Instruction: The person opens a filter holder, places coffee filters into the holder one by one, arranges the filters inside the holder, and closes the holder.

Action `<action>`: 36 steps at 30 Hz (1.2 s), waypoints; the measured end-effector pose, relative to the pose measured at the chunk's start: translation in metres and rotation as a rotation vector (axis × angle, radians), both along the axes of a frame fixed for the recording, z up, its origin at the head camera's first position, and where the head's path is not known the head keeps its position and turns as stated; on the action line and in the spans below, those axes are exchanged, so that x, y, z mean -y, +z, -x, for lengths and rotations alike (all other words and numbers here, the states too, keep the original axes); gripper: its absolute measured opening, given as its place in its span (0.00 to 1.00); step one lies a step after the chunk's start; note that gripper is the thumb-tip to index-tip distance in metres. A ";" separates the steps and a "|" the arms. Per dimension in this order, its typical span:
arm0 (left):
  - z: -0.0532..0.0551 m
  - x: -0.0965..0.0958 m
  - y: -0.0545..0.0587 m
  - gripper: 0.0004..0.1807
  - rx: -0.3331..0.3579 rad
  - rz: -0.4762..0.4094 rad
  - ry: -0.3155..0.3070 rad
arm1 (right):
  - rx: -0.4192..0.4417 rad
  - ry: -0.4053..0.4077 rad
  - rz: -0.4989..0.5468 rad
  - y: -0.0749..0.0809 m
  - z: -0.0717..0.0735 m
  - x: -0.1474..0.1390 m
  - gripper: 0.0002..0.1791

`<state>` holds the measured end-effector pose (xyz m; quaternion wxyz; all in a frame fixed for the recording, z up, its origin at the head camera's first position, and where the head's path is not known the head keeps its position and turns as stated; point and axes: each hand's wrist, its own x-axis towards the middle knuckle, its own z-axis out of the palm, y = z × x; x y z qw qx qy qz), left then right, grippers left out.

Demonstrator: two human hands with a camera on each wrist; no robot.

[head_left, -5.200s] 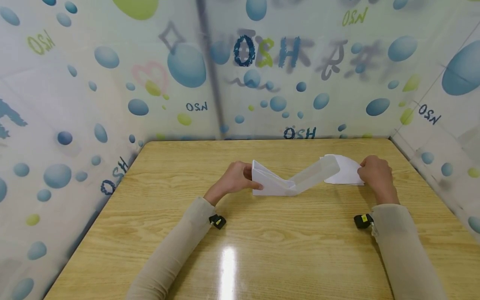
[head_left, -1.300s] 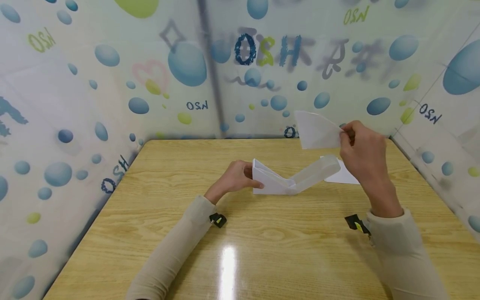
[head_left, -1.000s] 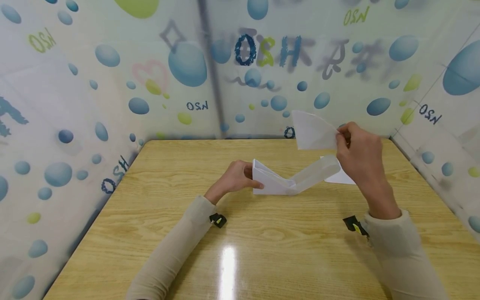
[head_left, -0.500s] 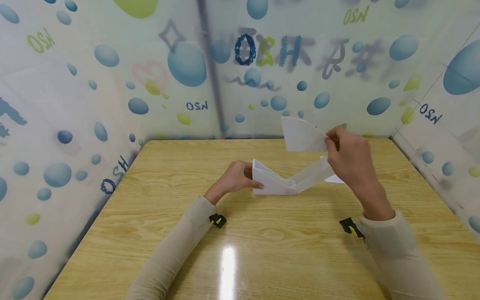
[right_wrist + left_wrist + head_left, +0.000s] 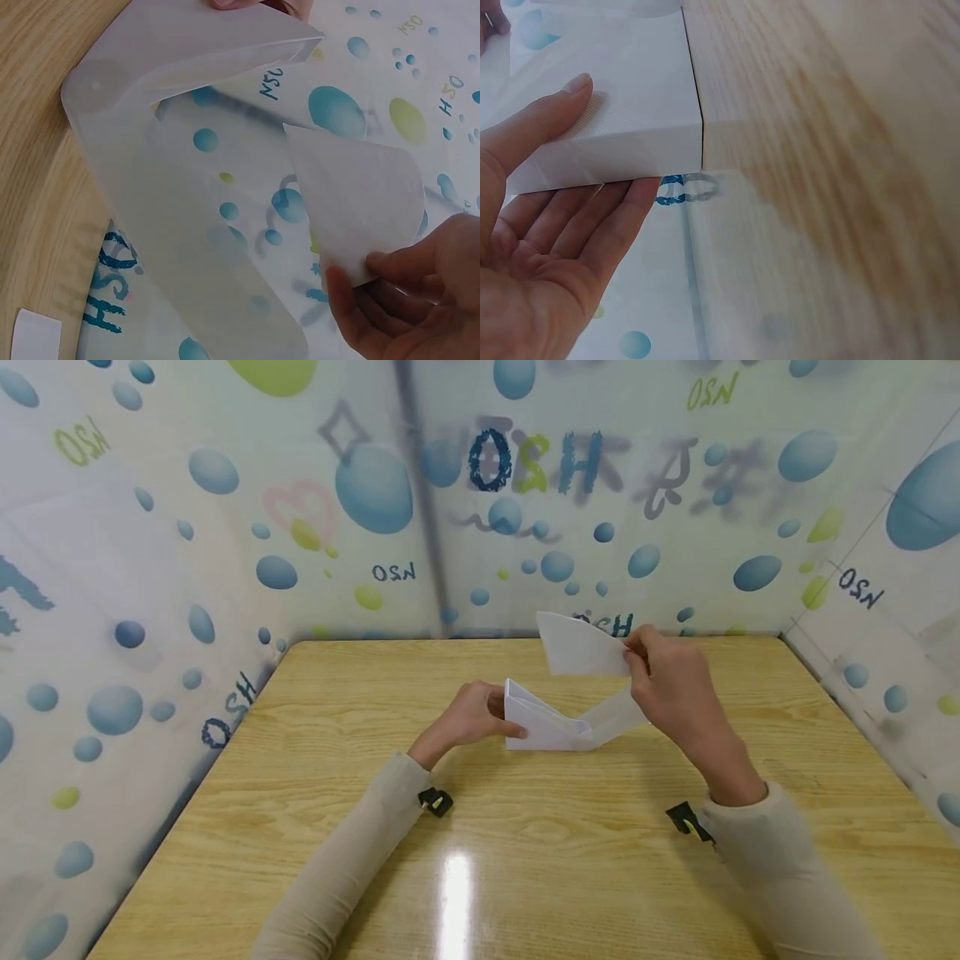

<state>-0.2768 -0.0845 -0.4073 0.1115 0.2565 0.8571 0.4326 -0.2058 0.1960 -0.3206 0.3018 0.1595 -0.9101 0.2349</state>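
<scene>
A white case [image 5: 543,731] stands on the wooden table in the head view, its translucent lid [image 5: 618,714] swung out to the right. My left hand [image 5: 476,718] grips the case's left end, thumb on the near side; in the left wrist view the fingers [image 5: 622,217] lie along the opposite side from the thumb. Above the lid, my right hand [image 5: 675,685] pinches a fan-shaped paper coffee filter [image 5: 585,647] at its right corner. The right wrist view shows this filter [image 5: 360,187] between thumb and fingers, apart from the case [image 5: 202,45].
More white paper [image 5: 36,337] lies on the table in the right wrist view; in the head view my right hand mostly hides it. A patterned curtain [image 5: 517,527] surrounds the wooden table [image 5: 525,843] at the back and sides.
My right hand has lifted the coffee filter off the paper on the table, then carried it left and lower toward the case. My left hand and the case have stayed put.
</scene>
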 end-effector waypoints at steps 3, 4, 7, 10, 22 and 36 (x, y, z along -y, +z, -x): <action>0.000 0.000 0.000 0.20 0.002 0.000 -0.001 | 0.014 0.000 -0.008 -0.001 0.000 0.003 0.05; 0.000 0.000 0.000 0.20 0.003 0.001 -0.002 | 0.017 0.003 -0.010 -0.001 0.000 0.004 0.05; -0.001 0.000 0.000 0.20 0.005 0.000 -0.002 | 0.023 0.017 -0.014 -0.002 0.000 0.006 0.05; -0.001 0.000 0.000 0.19 0.003 -0.001 -0.003 | 0.026 0.040 -0.014 -0.003 0.000 0.008 0.05; -0.001 0.000 -0.001 0.20 0.002 -0.011 -0.008 | 0.059 0.094 -0.032 -0.007 -0.002 0.016 0.05; 0.000 0.000 0.000 0.20 -0.007 -0.010 -0.007 | 0.073 0.152 -0.050 -0.013 0.000 0.023 0.03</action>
